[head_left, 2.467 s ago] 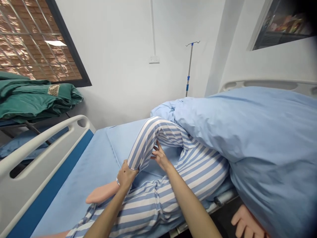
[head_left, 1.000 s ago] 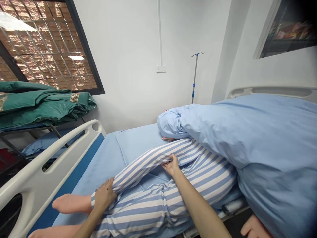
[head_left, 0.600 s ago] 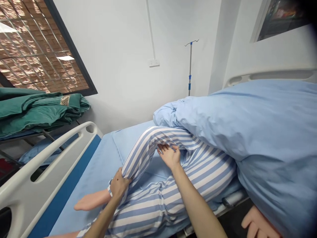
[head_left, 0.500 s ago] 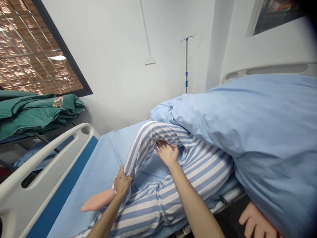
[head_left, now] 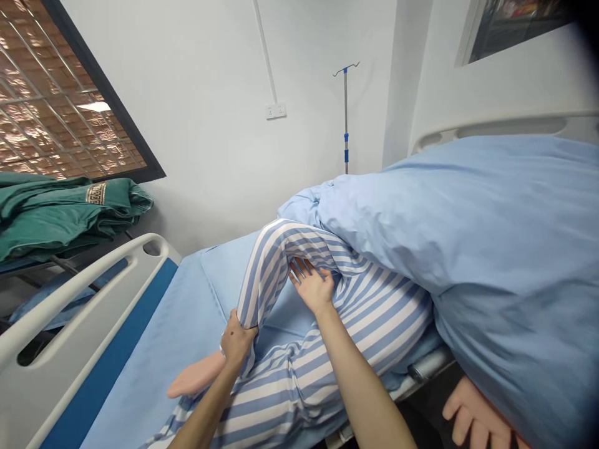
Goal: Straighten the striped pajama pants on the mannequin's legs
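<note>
A bent leg in blue-and-white striped pajama trousers [head_left: 262,274] is raised over the bed, its knee upward. My left hand [head_left: 238,340] is wrapped round the lower leg just above the bare foot [head_left: 196,376], which has a smooth, manikin-like surface. Under the bent knee, my right hand [head_left: 312,288] lies palm up with its fingers spread, the fingertips at the cloth behind the knee. The other striped leg [head_left: 266,405] rests flat on the mattress, nearer to me. A light blue quilt [head_left: 397,218] covers the upper body.
A bed end board [head_left: 107,299] stands at left, with folded green cloth [head_left: 79,212] beyond it. An IV pole [head_left: 346,118] rises behind the bed. A manikin-like hand [head_left: 480,415] hangs past the bed rail [head_left: 425,371] at lower right.
The raised leg's foot has slid a little toward the hips with my left hand, and the knee bends slightly more. My right hand stays beneath the knee. The view has shifted slightly.
</note>
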Available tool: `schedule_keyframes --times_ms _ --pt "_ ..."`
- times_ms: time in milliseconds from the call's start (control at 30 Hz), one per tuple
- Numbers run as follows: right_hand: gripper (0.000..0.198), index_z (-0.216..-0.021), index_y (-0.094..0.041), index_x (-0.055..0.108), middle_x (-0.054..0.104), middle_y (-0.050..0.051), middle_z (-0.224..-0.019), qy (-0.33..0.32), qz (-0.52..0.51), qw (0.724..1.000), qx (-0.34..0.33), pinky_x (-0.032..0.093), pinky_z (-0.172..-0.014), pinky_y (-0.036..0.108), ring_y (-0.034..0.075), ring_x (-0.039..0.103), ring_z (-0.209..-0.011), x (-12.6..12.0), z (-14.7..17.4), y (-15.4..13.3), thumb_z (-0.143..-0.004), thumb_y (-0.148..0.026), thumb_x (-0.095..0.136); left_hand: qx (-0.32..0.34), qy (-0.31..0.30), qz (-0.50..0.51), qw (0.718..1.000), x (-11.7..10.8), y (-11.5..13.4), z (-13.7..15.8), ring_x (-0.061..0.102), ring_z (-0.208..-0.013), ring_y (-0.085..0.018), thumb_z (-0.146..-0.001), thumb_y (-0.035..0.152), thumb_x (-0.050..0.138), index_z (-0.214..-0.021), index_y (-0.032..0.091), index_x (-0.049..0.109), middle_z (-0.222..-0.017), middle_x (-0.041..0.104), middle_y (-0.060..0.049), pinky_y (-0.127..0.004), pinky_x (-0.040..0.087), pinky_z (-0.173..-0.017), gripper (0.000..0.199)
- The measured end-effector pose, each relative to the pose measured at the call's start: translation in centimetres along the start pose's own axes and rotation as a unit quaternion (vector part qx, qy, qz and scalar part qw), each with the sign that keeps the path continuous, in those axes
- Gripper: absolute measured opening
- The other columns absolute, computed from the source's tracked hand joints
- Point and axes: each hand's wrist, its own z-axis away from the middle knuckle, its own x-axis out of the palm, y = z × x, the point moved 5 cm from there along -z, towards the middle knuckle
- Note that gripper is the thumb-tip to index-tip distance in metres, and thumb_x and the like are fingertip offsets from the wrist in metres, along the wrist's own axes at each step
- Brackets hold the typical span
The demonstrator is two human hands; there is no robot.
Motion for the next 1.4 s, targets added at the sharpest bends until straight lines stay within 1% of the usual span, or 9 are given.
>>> schedule_keyframes --times_ms 133,300,500,733,933,1067,1233,1333,1400 --pt "0.034 -0.092 -0.02 0.051 0.051 0.005 -0.111 -0.003 -0.034 0.999 0.005 0.036 -0.085 0.042 0.021 0.043 -0.107 -0.5 -0.1 -0.1 -0.067 -0.037 0.037 0.021 -0.003 0.006 1.0 0.3 -0.4 -0.1 0.055 -0.079 -0.021 -0.063 0.038 0.049 -0.112 0.024 0.031 -0.086 0.058 -0.002 -0.025 0.034 -0.057 0.054" --pt "0.034 -0.092 -0.019 0.052 0.051 0.006 -0.111 -0.008 -0.041 0.999 0.01 0.035 -0.085 0.044 0.023 0.041 -0.108 -0.8 -0.1 -0.1 -0.067 -0.036 0.039 0.038 -0.003 0.0 0.999 0.2 -1.0 -0.3 0.054 -0.076 -0.02 -0.061 0.035 0.05 -0.109 0.025 0.032 -0.086 0.058 -0.001 -0.025 0.033 -0.056 0.052" --pt "0.032 -0.088 -0.016 0.053 0.054 0.008 -0.106 0.021 -0.026 0.999 0.015 0.037 -0.083 0.043 0.023 0.043 -0.106 -1.4 -0.1 -0.1 -0.066 -0.036 0.04 0.065 -0.023 -0.01 0.998 -0.6 -2.2 0.1 0.054 -0.077 -0.018 -0.063 0.034 0.05 -0.109 0.026 0.031 -0.091 0.057 -0.001 -0.023 0.032 -0.056 0.05" --pt "0.029 -0.082 -0.015 0.052 0.056 0.011 -0.098 0.057 -0.003 0.997 0.043 0.041 -0.082 0.04 0.022 0.047 -0.102 -2.2 0.0 0.7 -0.067 -0.036 0.04 0.069 -0.023 -0.052 0.996 -2.0 -5.8 0.3 0.052 -0.082 -0.018 -0.063 0.029 0.048 -0.114 0.025 0.028 -0.099 0.055 -0.002 -0.023 0.032 -0.058 0.055" --pt "0.024 -0.078 -0.017 0.05 0.058 0.008 -0.082 0.118 0.017 0.99 0.07 0.045 -0.074 0.038 0.02 0.053 -0.087 -3.8 -0.2 1.8 -0.066 -0.036 0.043 0.085 -0.043 -0.107 0.99 -2.9 -9.7 -0.1 0.051 -0.086 -0.019 -0.062 0.026 0.046 -0.114 0.026 0.029 -0.105 0.052 -0.001 -0.023 0.033 -0.061 0.054" --pt "0.01 -0.072 -0.018 0.047 0.058 0.002 -0.07 0.218 0.093 0.965 0.114 0.047 -0.068 0.033 0.016 0.056 -0.072 -5.6 -0.2 3.1 -0.063 -0.023 0.047 0.111 -0.059 -0.136 0.983 -3.2 -12.5 -0.6 0.051 -0.089 -0.019 -0.062 0.023 0.046 -0.114 0.027 0.029 -0.109 0.05 -0.001 -0.024 0.035 -0.065 0.055" --pt "0.01 -0.07 -0.018 0.044 0.054 0.0 -0.059 0.356 0.175 0.898 0.192 0.046 -0.058 0.032 0.015 0.054 -0.059 -8.8 0.6 4.7 -0.06 -0.02 0.045 0.154 -0.084 -0.223 0.959 -2.2 -15.4 -0.5 0.049 -0.093 -0.019 -0.064 0.014 0.039 -0.114 0.023 0.034 -0.107 0.051 -0.005 -0.029 0.035 -0.074 0.05" --pt "0.013 -0.071 -0.018 0.044 0.052 0.0 -0.057 0.404 0.203 0.865 0.218 0.045 -0.054 0.033 0.016 0.054 -0.057 -10.3 1.0 5.1 -0.059 -0.023 0.047 0.158 -0.081 -0.266 0.947 -1.5 -16.0 -0.2 0.049 -0.092 -0.02 -0.065 0.009 0.036 -0.115 0.021 0.035 -0.104 0.051 -0.007 -0.033 0.034 -0.076 0.052" --pt "0.015 -0.072 -0.018 0.045 0.053 0.0 -0.059 0.417 0.214 0.855 0.221 0.045 -0.054 0.032 0.015 0.054 -0.058 -10.8 1.1 5.1 -0.058 -0.023 0.047 0.151 -0.078 -0.272 0.947 -1.3 -16.0 -0.2 0.049 -0.091 -0.02 -0.066 0.009 0.034 -0.116 0.021 0.035 -0.105 0.05 -0.008 -0.034 0.034 -0.075 0.051"
